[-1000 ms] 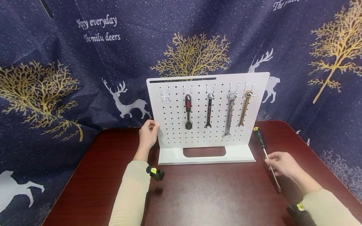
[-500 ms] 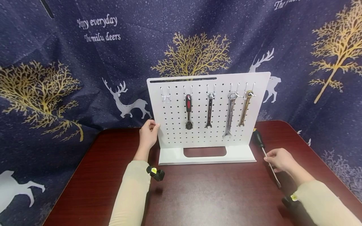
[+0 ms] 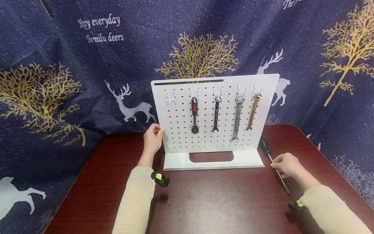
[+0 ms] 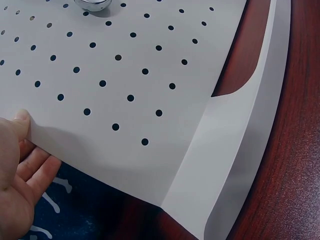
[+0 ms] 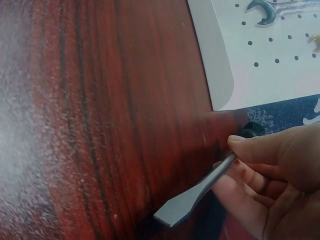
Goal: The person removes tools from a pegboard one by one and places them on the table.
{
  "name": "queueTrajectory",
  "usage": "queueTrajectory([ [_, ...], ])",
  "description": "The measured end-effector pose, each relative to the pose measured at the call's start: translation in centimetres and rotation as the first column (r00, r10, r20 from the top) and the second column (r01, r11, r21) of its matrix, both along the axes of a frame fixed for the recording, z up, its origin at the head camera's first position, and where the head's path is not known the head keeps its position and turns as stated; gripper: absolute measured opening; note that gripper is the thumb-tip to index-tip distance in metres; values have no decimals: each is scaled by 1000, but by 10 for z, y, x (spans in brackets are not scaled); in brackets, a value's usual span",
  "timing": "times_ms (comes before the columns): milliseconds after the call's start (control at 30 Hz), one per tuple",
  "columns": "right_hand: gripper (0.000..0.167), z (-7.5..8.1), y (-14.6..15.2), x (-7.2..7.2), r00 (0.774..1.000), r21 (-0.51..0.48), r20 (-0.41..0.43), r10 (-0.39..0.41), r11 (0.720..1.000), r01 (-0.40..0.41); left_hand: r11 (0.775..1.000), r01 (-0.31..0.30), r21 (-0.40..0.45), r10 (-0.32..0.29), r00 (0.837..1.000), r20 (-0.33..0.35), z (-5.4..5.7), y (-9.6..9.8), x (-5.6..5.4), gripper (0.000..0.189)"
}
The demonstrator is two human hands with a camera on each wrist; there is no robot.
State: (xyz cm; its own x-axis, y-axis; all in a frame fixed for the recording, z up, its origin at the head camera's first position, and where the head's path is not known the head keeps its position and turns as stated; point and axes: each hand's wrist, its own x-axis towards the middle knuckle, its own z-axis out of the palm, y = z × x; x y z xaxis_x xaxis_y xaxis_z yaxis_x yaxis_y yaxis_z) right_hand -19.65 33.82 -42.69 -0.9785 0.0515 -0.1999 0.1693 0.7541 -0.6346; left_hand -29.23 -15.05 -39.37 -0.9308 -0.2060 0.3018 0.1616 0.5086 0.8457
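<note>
A white pegboard stand (image 3: 181, 136) stands upright on the table. My left hand (image 3: 153, 139) pinches its left edge, thumb on the front face and fingers behind, as the left wrist view shows. To the right of the board, my right hand (image 3: 287, 165) pinches a flat-blade screwdriver (image 3: 280, 175) by its metal shaft. The dark handle points away, its end hidden behind the board's right edge. In the right wrist view the flat tip (image 5: 181, 207) points toward the lower left. On the board hang a ratchet wrench (image 3: 194, 115) and several combination wrenches, including a large silver one (image 3: 237, 118).
An unoccupied wire hook (image 3: 170, 99) sits at the board's upper left. Beside the large wrench hangs a gold-toned wrench (image 3: 253, 112), and a smaller dark wrench (image 3: 216, 114) is mid-board. The reddish-brown table (image 3: 216, 201) meets a blue deer-patterned cloth (image 3: 131, 65) behind.
My right hand has shifted slightly left and away from me with the screwdriver, and its handle end has slipped behind the board's edge. The left hand keeps its hold on the board.
</note>
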Motion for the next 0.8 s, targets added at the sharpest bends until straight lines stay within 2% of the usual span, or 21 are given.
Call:
queueTrajectory([
  [433, 25, 1, -4, 1, 1000, 16, 9, -11, 1000, 11, 1000, -1, 2, 1, 1000, -5, 1, 1, 0, 20],
  [633, 30, 1, -7, 3, 999, 37, -33, -8, 999, 9, 1000, -2, 2, 2, 1000, 3, 2, 1, 2, 19],
  [800, 38, 2, -8, 2, 995, 94, -95, 11, 996, -2, 1000, 2, 10, -3, 1000, 16, 2, 1, 3, 20],
])
